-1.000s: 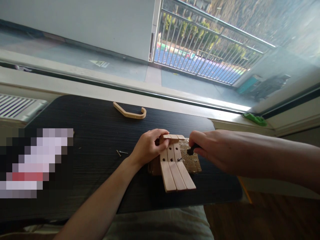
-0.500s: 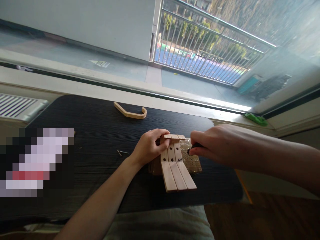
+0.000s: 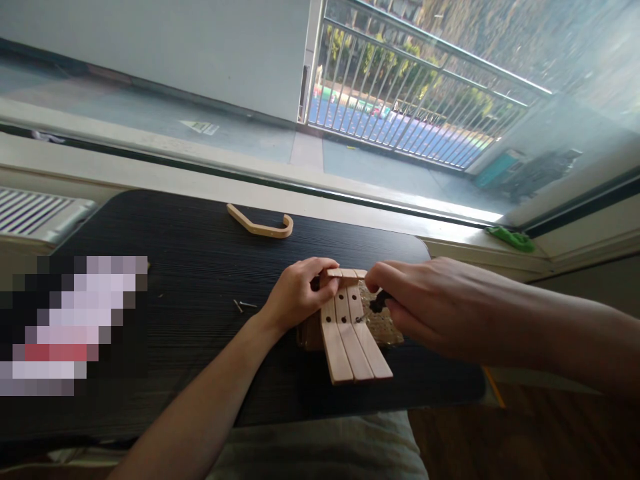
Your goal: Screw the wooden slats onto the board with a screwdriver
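Note:
My left hand [image 3: 305,293] is closed around the upper end of three bent wooden slats [image 3: 356,353] lying side by side, its thumb and fingers by their curled top. Dark holes or screw heads show in the slats. My right hand [image 3: 417,300] grips a screwdriver [image 3: 379,301] with a black handle, its thin shaft angled down-left to the lower hole of the rightmost slat. Whether its tip sits in a screw is too small to tell. Beneath the slats rests a block wrapped in shiny brownish tape [image 3: 387,327], partly covered by the slats and my right hand.
On the black table [image 3: 200,280], a loose hook-shaped wooden piece [image 3: 265,231] lies near the far edge. Several small screws [image 3: 243,306] lie left of my left hand. A blurred-out patch [image 3: 75,327] covers something at the left. A green cloth [image 3: 511,238] lies on the windowsill.
My right hand has turned about the screwdriver and shifted slightly left, and its knuckles are now rolled further over the handle. My left hand and the slats stay in place.

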Available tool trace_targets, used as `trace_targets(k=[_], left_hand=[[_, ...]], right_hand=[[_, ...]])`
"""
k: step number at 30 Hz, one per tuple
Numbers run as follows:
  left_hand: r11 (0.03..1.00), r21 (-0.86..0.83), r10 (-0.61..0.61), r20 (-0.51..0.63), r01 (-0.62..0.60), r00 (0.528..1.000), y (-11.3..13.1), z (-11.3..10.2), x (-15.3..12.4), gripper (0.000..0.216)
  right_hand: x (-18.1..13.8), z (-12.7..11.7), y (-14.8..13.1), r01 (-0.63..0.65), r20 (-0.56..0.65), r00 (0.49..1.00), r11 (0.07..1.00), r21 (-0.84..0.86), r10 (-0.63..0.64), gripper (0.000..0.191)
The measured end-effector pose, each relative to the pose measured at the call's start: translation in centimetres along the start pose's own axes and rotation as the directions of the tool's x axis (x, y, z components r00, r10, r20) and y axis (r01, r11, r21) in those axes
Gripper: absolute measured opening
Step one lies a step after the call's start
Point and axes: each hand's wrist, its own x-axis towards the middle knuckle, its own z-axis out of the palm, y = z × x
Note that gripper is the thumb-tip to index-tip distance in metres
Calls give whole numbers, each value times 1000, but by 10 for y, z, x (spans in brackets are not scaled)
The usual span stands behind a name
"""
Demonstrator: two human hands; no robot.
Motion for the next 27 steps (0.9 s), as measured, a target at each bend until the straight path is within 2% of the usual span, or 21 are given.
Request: trace_targets(k=[5, 10, 15, 27], left_hand=[[1000, 0, 0, 0, 0, 1000, 0, 0, 0, 20], [1000, -4, 5, -3, -5, 1000, 0, 0, 0, 19], [1000, -6, 9, -3, -9, 1000, 0, 0, 0, 18], [1000, 9, 19, -8, -19, 1000, -1, 1, 0, 18]], right_hand=[[2, 1, 2, 39, 19, 999, 988, 147, -43, 11], [1, 1, 3, 64, -21, 998, 995, 73, -62, 11], [0, 1, 3, 16, 26, 999, 994, 111, -19, 12], [-3, 3, 5, 4, 9, 1000, 998, 69, -5, 9]])
